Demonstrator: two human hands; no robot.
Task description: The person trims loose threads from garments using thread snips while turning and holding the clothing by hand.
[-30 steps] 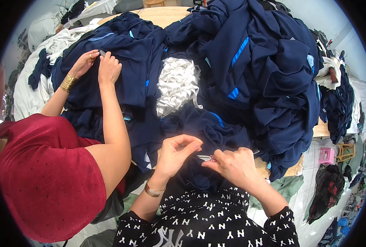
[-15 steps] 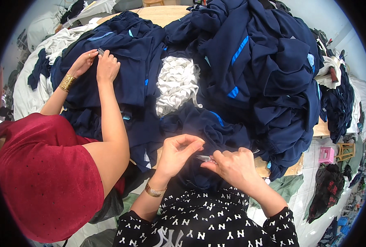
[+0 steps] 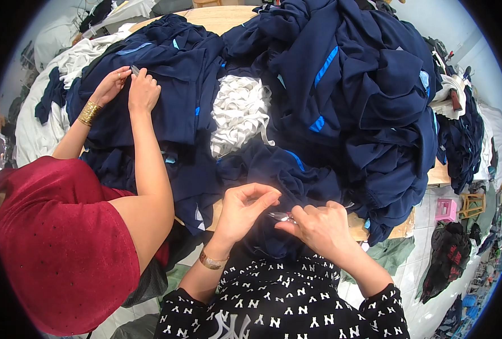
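Note:
My left hand is raised over a navy garment that hangs off the table's near edge toward my lap. Its thumb and forefinger are pinched together; whatever lies between the tips is too fine to make out. Just to the right, my right hand grips small metal thread snips. Their blades point left, toward the pinched fingertips and a little below them, with a small gap between. The palm and fingers of the right hand cover the rest of the snips.
Large heaps of navy garments cover the table. Between them sits a pile of white strips. At left, a co-worker in a red top handles navy cloth. A pink stool and wooden stool stand at right.
The view has shifted slightly. Both my hands keep almost the same place and pose, with the snips still in the right one. The co-worker's hands stay at the navy cloth.

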